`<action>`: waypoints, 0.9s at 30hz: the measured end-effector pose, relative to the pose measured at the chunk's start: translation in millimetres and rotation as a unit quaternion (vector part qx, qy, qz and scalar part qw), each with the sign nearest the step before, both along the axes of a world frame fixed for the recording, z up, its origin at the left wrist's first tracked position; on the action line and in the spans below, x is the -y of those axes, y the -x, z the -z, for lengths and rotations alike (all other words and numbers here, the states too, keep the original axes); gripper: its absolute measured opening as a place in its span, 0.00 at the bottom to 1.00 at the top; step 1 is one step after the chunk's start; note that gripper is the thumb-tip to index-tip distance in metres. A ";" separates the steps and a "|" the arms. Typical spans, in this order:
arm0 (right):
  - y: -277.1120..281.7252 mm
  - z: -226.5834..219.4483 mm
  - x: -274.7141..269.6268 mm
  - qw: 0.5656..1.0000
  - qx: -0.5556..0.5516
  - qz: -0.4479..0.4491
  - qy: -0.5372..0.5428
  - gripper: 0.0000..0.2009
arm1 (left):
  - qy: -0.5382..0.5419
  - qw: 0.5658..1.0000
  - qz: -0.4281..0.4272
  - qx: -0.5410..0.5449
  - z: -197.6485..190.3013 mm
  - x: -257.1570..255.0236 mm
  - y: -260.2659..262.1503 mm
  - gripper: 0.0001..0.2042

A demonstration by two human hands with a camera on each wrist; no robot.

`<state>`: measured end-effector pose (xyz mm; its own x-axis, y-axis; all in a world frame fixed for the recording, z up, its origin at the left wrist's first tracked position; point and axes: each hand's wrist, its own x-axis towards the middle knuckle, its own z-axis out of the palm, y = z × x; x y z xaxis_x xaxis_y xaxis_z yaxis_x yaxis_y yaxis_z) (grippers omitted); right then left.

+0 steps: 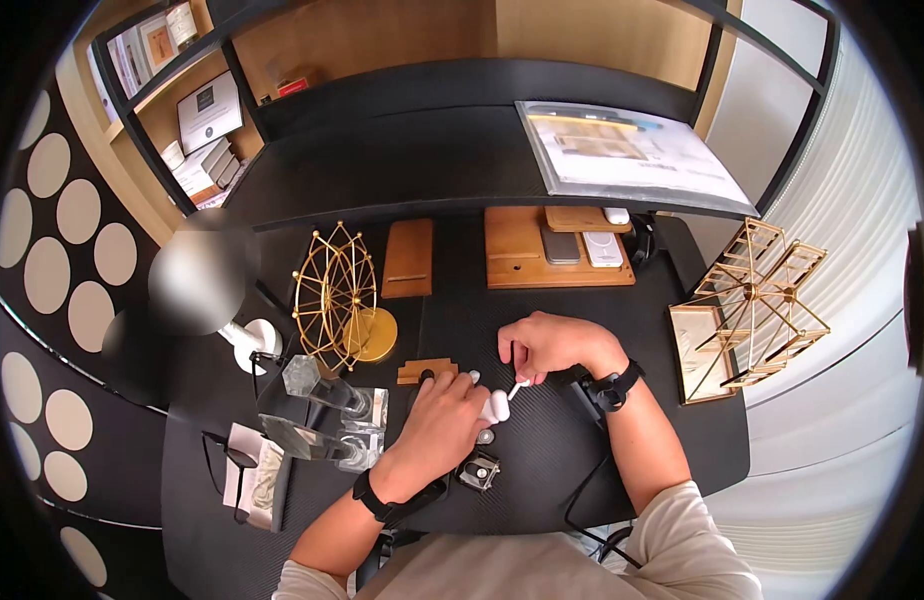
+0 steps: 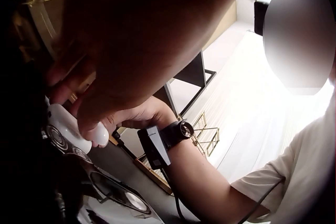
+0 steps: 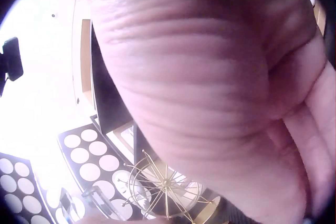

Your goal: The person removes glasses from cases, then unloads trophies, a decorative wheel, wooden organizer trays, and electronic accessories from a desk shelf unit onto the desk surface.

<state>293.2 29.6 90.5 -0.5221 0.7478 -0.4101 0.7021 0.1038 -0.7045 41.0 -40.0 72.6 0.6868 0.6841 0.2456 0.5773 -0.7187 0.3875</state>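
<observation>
In the head view my left hand (image 1: 437,425) grips a small white glossy case (image 1: 500,405), like an earbud case, low over the desk. The left wrist view shows the same white case (image 2: 69,128) under the left fingers, with a rounded white part beside it. Just to its right, my right hand (image 1: 557,345) pinches a thin white stick (image 1: 519,387) between thumb and finger, its lower end close to the case. The palm of the right hand (image 3: 210,87) fills most of the right wrist view, hiding the stick there.
Below the left hand lie a silver disc (image 1: 485,437) and a silver-and-black device (image 1: 479,470). Clear trophies (image 1: 322,385) and a gold wheel ornament (image 1: 334,295) stand left. A gold wheel stand (image 1: 752,300) is at right; a wooden tray (image 1: 502,265) lies behind.
</observation>
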 end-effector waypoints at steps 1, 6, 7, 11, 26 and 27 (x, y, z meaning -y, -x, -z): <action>-0.2 1.7 0.1 1.000 -0.005 0.010 -0.002 0.12 | 0.007 1.000 0.006 -0.024 -2.9 1.5 1.2 0.13; 10.5 -1.9 6.7 0.998 -0.050 0.028 -0.003 0.10 | 0.019 0.998 0.026 -0.054 -6.9 0.4 2.9 0.14; 10.3 -13.9 9.1 0.997 -0.041 0.065 -0.022 0.10 | 0.031 0.997 0.025 -0.058 -11.9 1.1 3.1 0.14; -37.8 -7.4 -8.4 0.909 -0.012 0.182 -0.375 0.09 | 0.039 0.998 0.040 -0.030 -11.6 -1.1 6.0 0.14; -139.6 20.9 -58.5 0.735 0.209 0.322 -0.559 0.17 | 0.073 0.967 -0.010 0.243 -20.5 -14.1 -1.6 0.08; -128.6 13.9 -54.3 0.765 0.133 0.352 -0.522 0.16 | 0.080 0.965 -0.010 0.250 -16.8 -16.4 0.0 0.13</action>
<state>421.8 83.8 76.6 0.1592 0.7979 0.5814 0.9473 0.0424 -0.3176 41.0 -23.5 89.4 0.4959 0.7530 0.4325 0.3037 -0.6170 0.7260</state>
